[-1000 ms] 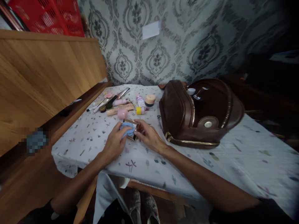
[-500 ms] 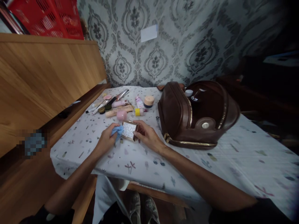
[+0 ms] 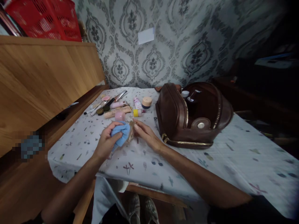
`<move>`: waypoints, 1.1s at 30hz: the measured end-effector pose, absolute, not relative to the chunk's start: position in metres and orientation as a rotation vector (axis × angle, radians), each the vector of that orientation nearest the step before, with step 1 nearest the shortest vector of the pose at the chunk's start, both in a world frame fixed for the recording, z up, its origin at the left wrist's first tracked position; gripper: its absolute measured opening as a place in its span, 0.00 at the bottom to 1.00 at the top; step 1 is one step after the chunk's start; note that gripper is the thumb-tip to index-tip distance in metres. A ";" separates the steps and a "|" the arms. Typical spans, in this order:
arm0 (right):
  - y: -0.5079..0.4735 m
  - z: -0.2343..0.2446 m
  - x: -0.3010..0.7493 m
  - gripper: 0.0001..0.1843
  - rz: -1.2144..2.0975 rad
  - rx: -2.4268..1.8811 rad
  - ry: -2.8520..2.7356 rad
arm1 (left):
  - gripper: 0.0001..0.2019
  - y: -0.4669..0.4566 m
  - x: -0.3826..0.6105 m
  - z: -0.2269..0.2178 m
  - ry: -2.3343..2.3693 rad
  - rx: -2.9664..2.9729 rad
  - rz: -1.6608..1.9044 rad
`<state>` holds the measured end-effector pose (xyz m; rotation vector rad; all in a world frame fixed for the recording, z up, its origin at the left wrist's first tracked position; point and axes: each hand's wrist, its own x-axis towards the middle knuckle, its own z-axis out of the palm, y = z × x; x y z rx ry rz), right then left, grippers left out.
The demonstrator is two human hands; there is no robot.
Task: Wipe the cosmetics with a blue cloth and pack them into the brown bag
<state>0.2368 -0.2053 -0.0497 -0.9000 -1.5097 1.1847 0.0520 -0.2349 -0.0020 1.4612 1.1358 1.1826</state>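
Observation:
My left hand is closed around a small blue cloth and presses it onto a glittery rectangular case lying on the table. My right hand steadies the case's right end with its fingertips pinched on it. Most of the case is hidden under the cloth. Both hands are over the near left part of the patterned tablecloth.
Several cosmetics lie behind the hands: a pink round one, tubes, a peach-lidded jar, pens. An open brown leather bag stands to the right. A wooden panel rises at left, a red crate above it.
The left hand moved the blue cloth from the case's left edge back over its top, covering the glittery face. The right hand stayed on the case's right end.

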 end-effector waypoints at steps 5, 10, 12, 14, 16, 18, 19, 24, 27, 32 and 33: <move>-0.207 -0.047 0.236 0.36 1.334 -0.794 -1.423 | 0.11 -0.239 0.066 -0.008 1.161 1.783 1.105; -0.201 -0.055 0.236 0.36 1.428 -0.775 -1.245 | 0.12 -0.214 0.058 -0.030 1.258 2.021 1.046; -0.200 -0.056 0.236 0.37 1.453 -0.777 -1.216 | 0.11 -0.209 0.052 -0.037 1.316 2.105 0.987; -0.199 -0.056 0.236 0.37 1.476 -0.777 -1.217 | 0.11 -0.210 0.048 -0.039 1.343 2.165 0.954; -0.200 -0.054 0.236 0.37 1.472 -0.785 -1.223 | 0.11 -0.217 0.047 -0.036 1.323 2.200 0.945; -0.201 -0.053 0.236 0.38 1.453 -0.811 -1.231 | 0.11 -0.227 0.049 -0.029 1.265 2.220 0.937; -0.201 -0.052 0.237 0.38 1.448 -0.826 -1.236 | 0.11 -0.231 0.051 -0.024 1.229 2.228 0.930; -0.206 -0.049 0.237 0.38 1.435 -0.818 -1.336 | 0.11 -0.238 0.062 -0.010 1.160 2.243 1.007; -0.207 -0.053 0.238 0.43 1.403 -0.790 -1.443 | 0.09 -0.228 0.062 -0.010 1.214 2.162 1.109; -0.210 -0.050 0.244 0.41 1.232 -0.895 -1.742 | 0.10 -0.211 0.054 -0.014 1.134 1.669 0.971; -0.212 -0.045 0.244 0.39 1.184 -0.927 -1.797 | 0.11 -0.210 0.051 -0.014 1.116 1.621 0.965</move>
